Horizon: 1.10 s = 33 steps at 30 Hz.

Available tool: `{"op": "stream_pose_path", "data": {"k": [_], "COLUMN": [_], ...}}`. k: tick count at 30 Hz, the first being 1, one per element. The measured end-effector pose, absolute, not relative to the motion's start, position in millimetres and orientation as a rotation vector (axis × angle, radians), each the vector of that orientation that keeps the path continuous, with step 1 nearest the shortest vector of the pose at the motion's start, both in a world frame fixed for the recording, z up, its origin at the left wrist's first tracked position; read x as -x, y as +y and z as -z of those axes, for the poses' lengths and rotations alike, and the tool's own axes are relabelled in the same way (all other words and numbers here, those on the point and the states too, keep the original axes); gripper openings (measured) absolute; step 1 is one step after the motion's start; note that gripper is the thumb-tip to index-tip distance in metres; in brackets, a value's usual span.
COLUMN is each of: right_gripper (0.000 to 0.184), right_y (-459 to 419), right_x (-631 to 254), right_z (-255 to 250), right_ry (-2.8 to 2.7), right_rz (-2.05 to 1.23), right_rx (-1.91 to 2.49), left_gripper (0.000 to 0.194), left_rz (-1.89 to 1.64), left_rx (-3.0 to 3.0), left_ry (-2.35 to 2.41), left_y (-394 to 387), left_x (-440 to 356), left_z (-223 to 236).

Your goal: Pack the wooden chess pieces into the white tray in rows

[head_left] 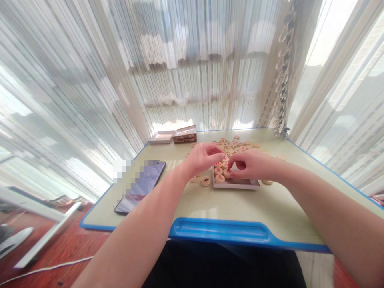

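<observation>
A shallow white box (pixel 237 185) lies on the desk in front of me, with round wooden Chinese chess pieces (pixel 220 178) bearing red characters lined up along its left side. Thumb and forefinger of my right hand (pixel 253 165) close on a red-marked piece (pixel 227 173) inside the box, beside that column. My left hand (pixel 205 155) hovers over the box's far left corner, its thumb and fingers slightly apart with nothing visible between them. Behind both hands many loose pieces (pixel 231 151) are spread about, some partly hidden. One black-marked piece (pixel 205 181) lies left of the box.
A phone (pixel 144 192) rests on the desk's left side, partly pixelated. At the back left are an open box lid (pixel 162 137) and stacked brown boxes (pixel 185 138). The desk has a blue edge with a molded tray (pixel 222 232) nearest me. Striped curtains (pixel 192 80) hang behind.
</observation>
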State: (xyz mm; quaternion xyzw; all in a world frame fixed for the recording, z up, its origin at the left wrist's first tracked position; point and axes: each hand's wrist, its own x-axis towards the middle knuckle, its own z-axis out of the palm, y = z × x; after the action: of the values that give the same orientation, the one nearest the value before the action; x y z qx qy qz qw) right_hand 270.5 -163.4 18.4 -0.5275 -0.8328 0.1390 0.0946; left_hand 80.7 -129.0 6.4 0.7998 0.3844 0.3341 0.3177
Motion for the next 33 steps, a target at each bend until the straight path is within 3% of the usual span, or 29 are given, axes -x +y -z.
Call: {"op": "stream_pose_path", "data": {"k": [33], "right_gripper": [0.023], "right_y": [-161.8], "right_x": [-274.0], "right_z": [-15.9], "right_ry": [-2.590], "right_rz": [-0.569], "right_rx": [1.591], "left_gripper": [0.026], "left_rz": [-0.872], "left_rx": [-2.187], "left_ry": [1.096], "left_y": [-127.2], "left_x": [-78.2], "left_z": [-4.4]}}
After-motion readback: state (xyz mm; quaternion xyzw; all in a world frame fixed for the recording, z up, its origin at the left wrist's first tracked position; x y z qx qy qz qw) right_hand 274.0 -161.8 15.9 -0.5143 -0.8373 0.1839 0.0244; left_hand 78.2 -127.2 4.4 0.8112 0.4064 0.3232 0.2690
